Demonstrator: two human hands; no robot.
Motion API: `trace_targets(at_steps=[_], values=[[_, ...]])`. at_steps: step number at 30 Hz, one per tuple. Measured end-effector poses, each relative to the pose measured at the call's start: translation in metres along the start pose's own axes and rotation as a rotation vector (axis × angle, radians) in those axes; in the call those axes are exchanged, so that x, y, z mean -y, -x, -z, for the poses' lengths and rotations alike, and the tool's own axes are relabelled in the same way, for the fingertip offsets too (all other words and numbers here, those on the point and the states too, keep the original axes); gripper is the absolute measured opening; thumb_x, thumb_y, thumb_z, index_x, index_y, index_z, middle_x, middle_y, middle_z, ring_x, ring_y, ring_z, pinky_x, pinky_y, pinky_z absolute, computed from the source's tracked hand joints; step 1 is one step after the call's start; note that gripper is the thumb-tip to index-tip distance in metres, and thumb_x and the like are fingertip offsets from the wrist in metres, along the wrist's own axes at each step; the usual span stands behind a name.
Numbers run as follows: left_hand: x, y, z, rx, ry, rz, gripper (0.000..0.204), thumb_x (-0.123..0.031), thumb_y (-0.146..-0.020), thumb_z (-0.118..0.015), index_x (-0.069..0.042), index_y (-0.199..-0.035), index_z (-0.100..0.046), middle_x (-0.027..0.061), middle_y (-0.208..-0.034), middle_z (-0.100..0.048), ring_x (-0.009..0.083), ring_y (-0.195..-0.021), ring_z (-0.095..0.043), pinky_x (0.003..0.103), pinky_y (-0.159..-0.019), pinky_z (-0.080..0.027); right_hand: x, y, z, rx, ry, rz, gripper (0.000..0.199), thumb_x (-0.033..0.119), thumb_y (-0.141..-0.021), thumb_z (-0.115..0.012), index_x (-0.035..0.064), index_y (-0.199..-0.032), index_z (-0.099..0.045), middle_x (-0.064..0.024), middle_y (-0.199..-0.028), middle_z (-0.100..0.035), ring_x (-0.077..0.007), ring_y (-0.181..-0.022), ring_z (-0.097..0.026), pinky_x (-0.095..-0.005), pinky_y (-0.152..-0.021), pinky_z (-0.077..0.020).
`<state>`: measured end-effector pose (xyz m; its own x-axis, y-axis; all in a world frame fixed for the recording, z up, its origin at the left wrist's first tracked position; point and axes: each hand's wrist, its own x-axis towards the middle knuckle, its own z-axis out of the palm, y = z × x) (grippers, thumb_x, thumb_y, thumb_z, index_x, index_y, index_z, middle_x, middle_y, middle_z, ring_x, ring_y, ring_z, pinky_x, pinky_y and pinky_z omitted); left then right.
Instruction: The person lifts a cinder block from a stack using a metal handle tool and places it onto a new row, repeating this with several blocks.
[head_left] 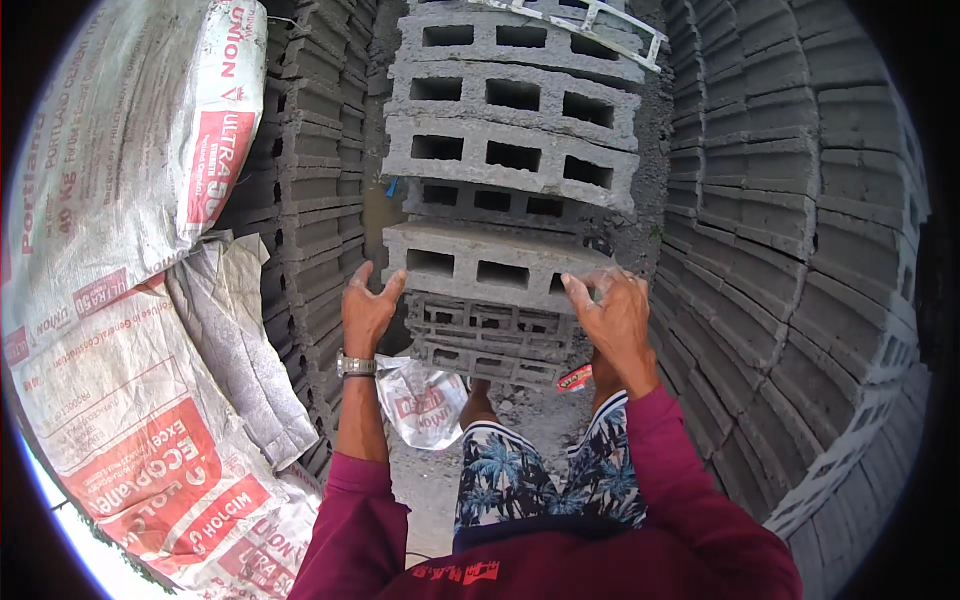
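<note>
A grey hollow concrete block [456, 276] with three rectangular openings lies crosswise in front of me, over a lower stack of similar blocks [490, 340]. At its left end is my left hand [368, 310], thumb and fingers spread apart, the thumb close to the block's edge; a metal watch [356, 365] circles that wrist. My right hand [615, 315] is bent around the block's right end, thumb on the front face and fingers near the top corner. Whether the block rests fully on the stack below cannot be made out.
Taller stacked blocks [512, 155] stand just beyond, with a pale frame-like piece [600, 20] on top. Rows of blocks wall both the left [320, 170] and right [740, 200] sides. Printed sacks [130, 330] cover the left rows. A crumpled sack [425, 405] and red wrapper [574, 378] lie near my feet.
</note>
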<state>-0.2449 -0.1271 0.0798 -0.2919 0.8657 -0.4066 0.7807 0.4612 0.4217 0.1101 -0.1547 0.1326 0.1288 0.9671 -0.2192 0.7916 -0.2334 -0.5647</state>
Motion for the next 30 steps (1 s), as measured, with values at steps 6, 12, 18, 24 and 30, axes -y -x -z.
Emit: trace_targets(at_steps=[6, 12, 18, 24, 30], values=[[-0.002, -0.052, -0.021, 0.353, 0.006, 0.063, 0.079, -0.049, -0.068, -0.08, 0.018, -0.107, -0.063, 0.0333, -0.108, -0.067, 0.0407, -0.102, -0.067, 0.045, -0.089, -0.051, -0.001, 0.035, -0.109, 0.05, 0.283, -0.116, 0.073, 0.063, -0.088, -0.058, -0.0083, -0.087, -0.073, -0.0253, -0.087, -0.07, -0.0421, -0.092, -0.064, -0.0512, -0.097, -0.0361], [0.015, -0.051, -0.032, 0.196, 0.058, 0.036, 0.053, -0.032, -0.064, -0.073, 0.015, -0.087, -0.066, 0.0336, -0.095, -0.068, 0.0418, -0.091, -0.069, 0.046, -0.08, -0.053, 0.02, 0.021, -0.13, 0.08, 0.171, -0.416, 0.069, 0.059, -0.081, -0.065, -0.0094, -0.076, -0.072, -0.0291, -0.079, -0.069, -0.044, -0.089, -0.064, -0.0499, -0.098, -0.0363], [0.051, 0.071, -0.047, -0.054, 0.071, 0.051, 0.046, -0.031, -0.065, -0.073, 0.013, -0.069, -0.059, 0.0331, -0.075, -0.064, 0.042, -0.073, -0.066, 0.047, -0.074, -0.051, -0.014, 0.079, -0.129, 0.012, 0.057, -0.383, 0.052, 0.043, -0.072, -0.073, -0.0093, -0.075, -0.07, -0.0292, -0.079, -0.068, -0.0427, -0.085, -0.064, -0.0461, -0.094, -0.0413], [0.084, 0.193, 0.011, -0.113, 0.133, 0.235, 0.044, -0.029, -0.063, -0.074, 0.012, -0.063, -0.058, 0.0317, -0.069, -0.063, 0.0459, -0.067, -0.064, 0.051, -0.07, -0.05, 0.031, 0.166, -0.079, 0.105, 0.167, -0.204, 0.051, 0.042, -0.071, -0.075, -0.0089, -0.073, -0.068, -0.0285, -0.076, -0.067, -0.0424, -0.082, -0.064, -0.0457, -0.091, -0.0432], [0.082, 0.29, 0.12, -0.131, 0.308, 0.173, 0.032, -0.014, -0.064, -0.072, 0.01, -0.059, -0.051, 0.0127, -0.057, -0.059, 0.0177, -0.053, -0.051, 0.041, -0.052, -0.043, 0.109, 0.271, -0.012, 0.118, 0.139, -0.169, 0.051, 0.043, -0.073, -0.074, -0.008, -0.071, -0.068, -0.0262, -0.07, -0.065, -0.0409, -0.076, -0.063, -0.0453, -0.087, -0.0426]])
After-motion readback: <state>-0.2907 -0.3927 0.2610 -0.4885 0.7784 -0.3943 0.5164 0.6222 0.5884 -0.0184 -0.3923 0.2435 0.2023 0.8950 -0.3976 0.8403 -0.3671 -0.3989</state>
